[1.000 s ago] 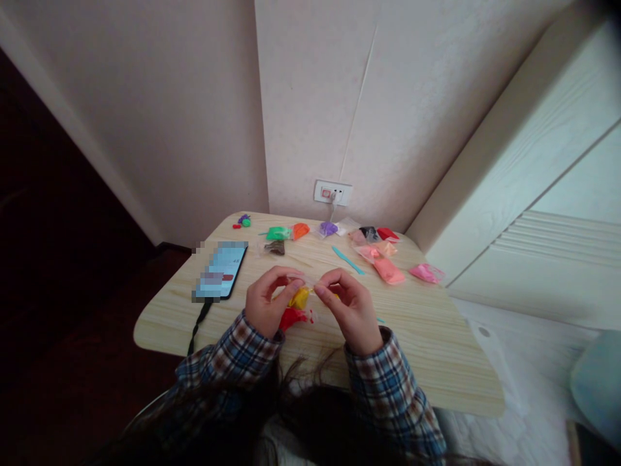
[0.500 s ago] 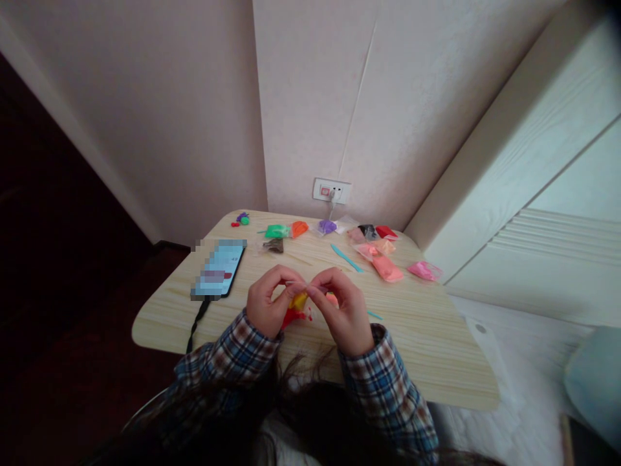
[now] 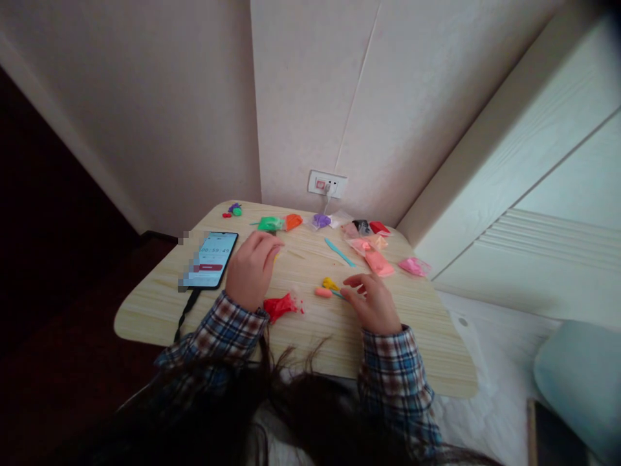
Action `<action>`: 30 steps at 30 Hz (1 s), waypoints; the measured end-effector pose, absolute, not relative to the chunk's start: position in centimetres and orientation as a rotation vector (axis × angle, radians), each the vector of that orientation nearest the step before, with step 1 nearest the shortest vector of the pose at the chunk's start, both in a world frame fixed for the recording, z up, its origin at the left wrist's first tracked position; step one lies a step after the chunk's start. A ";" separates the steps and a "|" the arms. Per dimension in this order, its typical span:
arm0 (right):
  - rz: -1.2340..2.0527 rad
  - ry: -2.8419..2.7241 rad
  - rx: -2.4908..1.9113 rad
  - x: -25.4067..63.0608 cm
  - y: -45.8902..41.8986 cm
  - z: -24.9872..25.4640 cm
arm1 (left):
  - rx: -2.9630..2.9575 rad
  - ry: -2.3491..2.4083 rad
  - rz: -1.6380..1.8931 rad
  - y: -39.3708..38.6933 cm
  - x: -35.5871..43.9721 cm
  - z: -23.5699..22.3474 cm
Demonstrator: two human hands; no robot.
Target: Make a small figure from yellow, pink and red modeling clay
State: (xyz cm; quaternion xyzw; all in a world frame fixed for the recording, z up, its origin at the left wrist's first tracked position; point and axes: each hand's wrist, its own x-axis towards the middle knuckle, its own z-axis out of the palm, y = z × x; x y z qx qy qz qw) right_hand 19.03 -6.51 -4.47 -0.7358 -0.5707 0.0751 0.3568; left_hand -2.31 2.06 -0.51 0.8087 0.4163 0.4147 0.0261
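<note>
My left hand (image 3: 252,268) is over the left-middle of the table, its thumb and fingers pinched together. A small pinkish-yellow bit shows at its thumb tip; what it is I cannot make out. My right hand (image 3: 373,301) rests low over the table with thumb and forefinger apart. A thin blue stick (image 3: 337,295) pokes out by its thumb, the rest hidden under the hand. Just left of these fingers lie a yellow clay lump (image 3: 330,283) and a salmon-coloured oblong clay piece (image 3: 323,292). Below my left hand sits an opened bag of red clay (image 3: 280,307).
A phone (image 3: 212,260) with a cable lies on the left. Along the back are bags of green (image 3: 270,224), orange (image 3: 293,222) and purple clay (image 3: 321,221), with several more at right. A blue clay knife (image 3: 339,252) lies mid-table; small clay shapes (image 3: 236,211) sit back left.
My hands have come apart from pinching together in the middle. The left went up and left, the right moved right, down by the blue stick. The yellow and salmon clay pieces now show uncovered.
</note>
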 end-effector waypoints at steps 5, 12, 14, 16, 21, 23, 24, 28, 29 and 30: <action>0.289 -1.610 -2.075 20.1 -6.3 -5.7 | 2.631 1.273 1.235 2.2 -2.2 -1.0; 0.271 -1.588 -2.083 19.7 -6.1 -5.6 | 2.830 0.947 0.869 -0.9 1.1 -0.4; 0.257 -1.573 -2.055 19.2 -6.2 -5.3 | 2.852 0.997 0.644 -1.3 2.1 -0.7; 0.283 -1.555 -2.010 18.7 -6.3 -5.0 | 2.854 1.043 0.541 -1.5 2.7 -1.1; 0.328 -1.457 -2.008 18.5 -6.4 -5.1 | 2.811 1.063 0.448 -1.1 2.9 -2.0; 0.268 -1.430 -2.029 18.6 -6.5 -5.3 | 2.792 1.009 0.458 -0.9 2.7 -2.2; 0.244 -1.415 -2.035 18.7 -6.6 -5.3 | 2.785 0.993 0.472 -0.9 2.7 -2.3; 0.197 -1.342 -2.024 18.6 -6.5 -4.9 | 2.747 1.038 0.507 -0.5 2.2 -2.4; 0.193 -1.329 -2.012 18.5 -6.5 -4.8 | 2.736 1.046 0.508 -0.4 2.1 -2.5; 0.190 -1.322 -2.000 18.4 -6.4 -4.7 | 2.723 1.042 0.509 -0.4 2.0 -2.5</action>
